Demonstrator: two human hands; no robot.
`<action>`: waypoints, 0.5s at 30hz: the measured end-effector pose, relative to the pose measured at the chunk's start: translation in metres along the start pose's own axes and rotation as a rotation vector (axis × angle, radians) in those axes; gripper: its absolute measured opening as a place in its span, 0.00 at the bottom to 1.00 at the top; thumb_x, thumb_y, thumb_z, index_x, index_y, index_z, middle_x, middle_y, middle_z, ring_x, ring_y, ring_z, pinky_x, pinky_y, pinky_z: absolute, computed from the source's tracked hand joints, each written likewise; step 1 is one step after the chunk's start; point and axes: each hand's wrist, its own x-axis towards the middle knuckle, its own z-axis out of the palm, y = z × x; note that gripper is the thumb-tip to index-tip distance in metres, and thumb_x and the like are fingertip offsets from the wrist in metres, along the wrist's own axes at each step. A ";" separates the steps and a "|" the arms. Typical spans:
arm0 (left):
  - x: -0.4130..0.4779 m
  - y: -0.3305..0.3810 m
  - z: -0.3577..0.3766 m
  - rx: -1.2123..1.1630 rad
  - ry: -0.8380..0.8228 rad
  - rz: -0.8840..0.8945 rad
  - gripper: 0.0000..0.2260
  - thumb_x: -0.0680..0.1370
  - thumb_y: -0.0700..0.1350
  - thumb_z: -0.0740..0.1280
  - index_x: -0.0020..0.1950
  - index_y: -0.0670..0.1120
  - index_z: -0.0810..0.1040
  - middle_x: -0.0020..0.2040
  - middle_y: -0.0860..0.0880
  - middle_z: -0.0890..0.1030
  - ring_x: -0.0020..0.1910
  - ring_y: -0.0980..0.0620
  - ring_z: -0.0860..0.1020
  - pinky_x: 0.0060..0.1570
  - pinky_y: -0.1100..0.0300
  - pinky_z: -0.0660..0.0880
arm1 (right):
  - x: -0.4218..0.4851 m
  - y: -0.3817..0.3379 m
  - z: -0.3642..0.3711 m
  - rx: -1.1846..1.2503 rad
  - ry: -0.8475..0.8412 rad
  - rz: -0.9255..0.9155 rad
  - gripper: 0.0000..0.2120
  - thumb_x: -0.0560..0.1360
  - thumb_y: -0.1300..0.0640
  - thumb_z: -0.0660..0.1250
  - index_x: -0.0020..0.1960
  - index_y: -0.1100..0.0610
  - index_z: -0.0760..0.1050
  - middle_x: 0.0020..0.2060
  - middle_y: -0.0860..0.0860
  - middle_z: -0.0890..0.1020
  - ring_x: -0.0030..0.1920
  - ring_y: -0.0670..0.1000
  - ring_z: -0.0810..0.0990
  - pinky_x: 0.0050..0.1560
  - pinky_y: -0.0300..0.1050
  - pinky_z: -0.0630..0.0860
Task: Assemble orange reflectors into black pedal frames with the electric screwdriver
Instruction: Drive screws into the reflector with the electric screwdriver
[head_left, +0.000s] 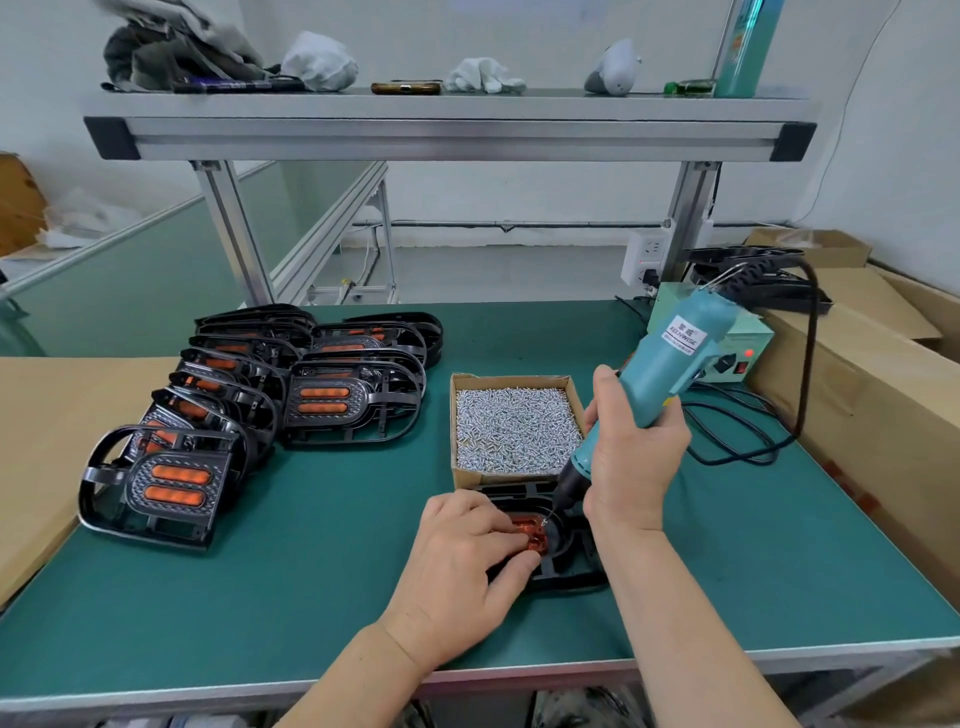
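My right grip is wrapped tight round the smooth teal plastic barrel of the electric screwdriver, which tilts down to a black nose and thin steel bit. Its white label seems to read "KEINWISE" (the small print above it is beyond me). The bit tip meets the glossy orange reflector, ribbed and oblong, seated in a black moulded pedal frame lying flat just in front of the cardboard box heaped with small shiny silver screws. My left grip holds that reflector down with bent fingers, thumb against the frame's edge. Left of the box, finished pedals lean in overlapping rows on the green matte table, each showing two orange bars in a dotted black surround.
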 end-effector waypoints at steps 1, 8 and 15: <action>0.000 0.000 0.000 -0.001 -0.001 -0.003 0.11 0.78 0.55 0.66 0.49 0.53 0.87 0.46 0.59 0.82 0.52 0.53 0.76 0.54 0.52 0.70 | -0.001 0.001 0.000 -0.010 -0.004 -0.004 0.10 0.70 0.57 0.73 0.39 0.54 0.71 0.24 0.48 0.74 0.25 0.47 0.71 0.28 0.40 0.70; -0.001 0.000 0.001 0.007 0.002 -0.013 0.12 0.78 0.55 0.66 0.48 0.53 0.87 0.45 0.59 0.82 0.51 0.53 0.76 0.54 0.52 0.70 | -0.005 0.008 -0.001 -0.057 -0.051 -0.028 0.12 0.68 0.52 0.74 0.38 0.54 0.71 0.25 0.50 0.74 0.26 0.48 0.71 0.28 0.39 0.70; -0.001 0.000 0.002 -0.005 -0.009 -0.026 0.12 0.78 0.55 0.66 0.48 0.53 0.87 0.46 0.59 0.81 0.51 0.53 0.75 0.54 0.53 0.69 | -0.007 0.015 0.000 -0.141 -0.140 -0.064 0.13 0.69 0.49 0.74 0.38 0.53 0.72 0.27 0.52 0.74 0.28 0.50 0.71 0.29 0.43 0.70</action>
